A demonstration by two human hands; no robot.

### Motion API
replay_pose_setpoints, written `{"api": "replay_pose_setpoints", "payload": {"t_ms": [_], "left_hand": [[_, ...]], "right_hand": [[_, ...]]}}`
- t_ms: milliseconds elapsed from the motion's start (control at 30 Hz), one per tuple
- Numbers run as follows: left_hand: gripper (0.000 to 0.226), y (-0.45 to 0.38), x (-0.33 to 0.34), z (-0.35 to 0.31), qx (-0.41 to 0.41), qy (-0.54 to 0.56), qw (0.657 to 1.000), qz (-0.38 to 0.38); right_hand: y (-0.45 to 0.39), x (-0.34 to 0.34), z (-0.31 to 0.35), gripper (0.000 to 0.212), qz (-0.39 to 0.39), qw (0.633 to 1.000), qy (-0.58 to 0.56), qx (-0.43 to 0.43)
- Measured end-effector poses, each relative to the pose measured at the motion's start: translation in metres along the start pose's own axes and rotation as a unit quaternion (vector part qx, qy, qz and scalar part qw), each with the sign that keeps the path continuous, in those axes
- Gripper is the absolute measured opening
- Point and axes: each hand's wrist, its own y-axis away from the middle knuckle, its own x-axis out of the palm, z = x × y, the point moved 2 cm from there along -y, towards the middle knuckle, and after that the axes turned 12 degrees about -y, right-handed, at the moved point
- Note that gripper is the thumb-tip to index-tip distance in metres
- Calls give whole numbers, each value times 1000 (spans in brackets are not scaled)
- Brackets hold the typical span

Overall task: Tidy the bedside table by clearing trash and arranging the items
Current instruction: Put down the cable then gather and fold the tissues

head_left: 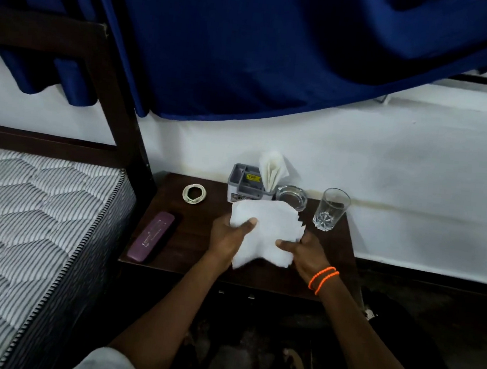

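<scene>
White napkins (264,231) pinched between left grip (227,236) and right grip (304,252).

My view: two bare forearms, no rings or watch seen. Right wrist (323,280): two thin bright-orange beaded bands, side by side, snug fit. Left arm: light-grey fabric sleeve (106,365) at frame bottom, ends near elbow. Left hand (228,237), right hand (304,252): ungloved.
</scene>
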Motion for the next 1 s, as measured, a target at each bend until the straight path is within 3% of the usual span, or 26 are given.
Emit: {"api": "replay_pose_setpoints", "payload": {"t_ms": [133,267,433,500,600,700,767,900,1000], "left_hand": [[18,0,15,-14,128,-83,988,2],[35,-3,20,-9,175,-128,976,22],[80,-10,18,13,134,-171,976,10],[81,-11,17,17,108,-159,981,2],[62,-11,15,15,92,-138,986,-25],[39,-12,15,12,119,-118,985,-46],[36,-12,14,5,143,-102,984,-41],[60,-13,12,-1,146,-110,983,-8],[76,-11,10,12,86,-141,985,-50]], "right_hand": [[3,-6,7,39,-57,995,16,-78],[-1,-8,6,41,-78,991,62,-90],[-3,-4,-2,51,-62,983,139,-100],[-5,-4,-5,49,-61,981,153,-104],[-7,-3,-9,33,-61,971,205,-103],[-8,0,-12,27,-86,974,184,-105],[-7,4,-9,33,-91,979,149,-104],[-2,9,-2,33,-103,978,150,-105],[-1,6,-8,40,-109,978,146,-97]]}}
